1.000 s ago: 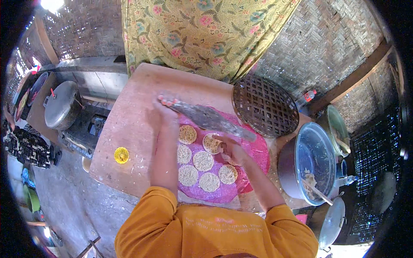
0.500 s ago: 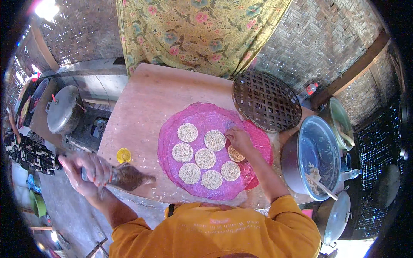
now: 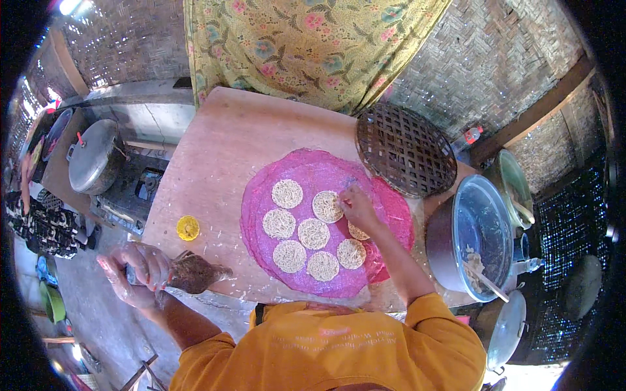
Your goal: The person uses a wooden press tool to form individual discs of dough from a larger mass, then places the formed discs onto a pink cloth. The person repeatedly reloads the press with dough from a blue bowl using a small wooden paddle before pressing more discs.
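Observation:
My left hand [image 3: 140, 270] is wrapped around a dark brown pouch-like thing [image 3: 195, 272] whose narrow end points right, over the table's near left edge. What is inside it is hidden. On a purple mesh sheet [image 3: 267, 179] lie several round, flat cakes of pale dough strands [image 3: 313, 234]. A thin dark ring [image 3: 315, 213] surrounds the upper right cake [image 3: 327, 206]. My right hand [image 3: 358, 208] pinches at the ring's right side, fingertips together. Beneath my right wrist another cake [image 3: 357, 231] is partly covered.
A small yellow round thing [image 3: 188, 228] sits on the wooden table [image 3: 215, 150] at left. A dark woven tray [image 3: 407, 150] lies at the back right. A large basin [image 3: 482, 202] holds dough and a spoon at right. Far left stands a lidded pot [image 3: 94, 156].
My left hand and the brown pouch-like thing have moved slightly down, away from the yellow round thing. My right hand stays by the upper right cake. The whole view has shifted a little.

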Available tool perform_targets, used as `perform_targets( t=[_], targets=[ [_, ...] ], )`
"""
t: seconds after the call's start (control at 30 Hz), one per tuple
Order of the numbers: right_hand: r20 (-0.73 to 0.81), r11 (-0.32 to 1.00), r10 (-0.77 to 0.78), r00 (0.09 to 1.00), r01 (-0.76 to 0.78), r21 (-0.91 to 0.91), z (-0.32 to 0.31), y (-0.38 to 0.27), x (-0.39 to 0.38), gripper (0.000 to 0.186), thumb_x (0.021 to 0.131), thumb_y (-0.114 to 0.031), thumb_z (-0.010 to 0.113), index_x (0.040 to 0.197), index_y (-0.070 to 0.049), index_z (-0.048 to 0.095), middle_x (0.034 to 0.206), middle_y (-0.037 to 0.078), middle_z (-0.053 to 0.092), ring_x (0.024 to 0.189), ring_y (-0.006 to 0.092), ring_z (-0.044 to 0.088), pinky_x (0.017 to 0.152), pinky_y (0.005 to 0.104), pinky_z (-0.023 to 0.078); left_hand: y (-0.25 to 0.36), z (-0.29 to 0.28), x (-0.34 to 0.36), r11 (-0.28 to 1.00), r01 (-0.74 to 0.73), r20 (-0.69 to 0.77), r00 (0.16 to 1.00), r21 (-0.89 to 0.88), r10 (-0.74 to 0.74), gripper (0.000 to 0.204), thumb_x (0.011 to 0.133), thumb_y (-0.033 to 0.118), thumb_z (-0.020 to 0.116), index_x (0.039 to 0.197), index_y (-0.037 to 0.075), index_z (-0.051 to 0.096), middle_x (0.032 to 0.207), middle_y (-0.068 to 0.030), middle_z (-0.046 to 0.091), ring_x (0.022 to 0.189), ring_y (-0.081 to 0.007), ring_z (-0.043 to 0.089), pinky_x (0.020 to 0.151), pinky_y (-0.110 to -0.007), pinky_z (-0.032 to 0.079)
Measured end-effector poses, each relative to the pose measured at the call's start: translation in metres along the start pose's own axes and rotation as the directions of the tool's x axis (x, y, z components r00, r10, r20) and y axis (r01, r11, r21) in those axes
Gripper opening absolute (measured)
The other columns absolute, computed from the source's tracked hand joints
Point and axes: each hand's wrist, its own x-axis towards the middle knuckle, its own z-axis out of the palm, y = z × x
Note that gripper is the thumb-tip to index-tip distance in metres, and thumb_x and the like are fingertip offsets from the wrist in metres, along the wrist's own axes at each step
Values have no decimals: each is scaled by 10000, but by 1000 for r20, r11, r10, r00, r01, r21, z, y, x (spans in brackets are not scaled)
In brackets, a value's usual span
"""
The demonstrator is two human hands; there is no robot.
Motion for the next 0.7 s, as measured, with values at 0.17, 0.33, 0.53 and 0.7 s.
perform_targets(
  t=[0.17,0.33,0.53,0.7],
  targets=[
    [-117,983,114,987,-129,-128,7,-14,17,266,829,-296,659,892,-37,666,921,155,570,814,307,584,734,411,466,0,-4,-7,1000,-10,-20,1000,-4,10,605,995,476,277,510,123,357,358,-20,350,236,-109,284,246,-250,289],
    [-140,970,243,960,-243,13,20,-7,28,352,800,-365,655,789,-14,647,867,181,584,829,339,581,730,422,456,0,0,-5,1000,-24,-69,997,15,25,599,995,467,285,506,129,357,353,-11,342,233,-104,284,248,-246,292],
    [-120,868,269,956,-187,460,0,3,23,295,810,-322,685,855,-32,659,758,74,558,735,205,546,684,343,448,4,-4,-6,999,-47,-45,998,-7,46,598,1001,453,273,509,128,369,358,-13,369,234,-111,317,252,-253,331],
    [-91,928,254,963,-216,303,3,-19,-4,269,849,-309,631,870,-44,672,828,99,563,785,228,556,717,361,445,7,-13,-6,999,-4,-3,1000,-36,4,597,1002,449,275,511,122,372,356,-13,366,233,-114,320,249,-266,333]
  ],
)
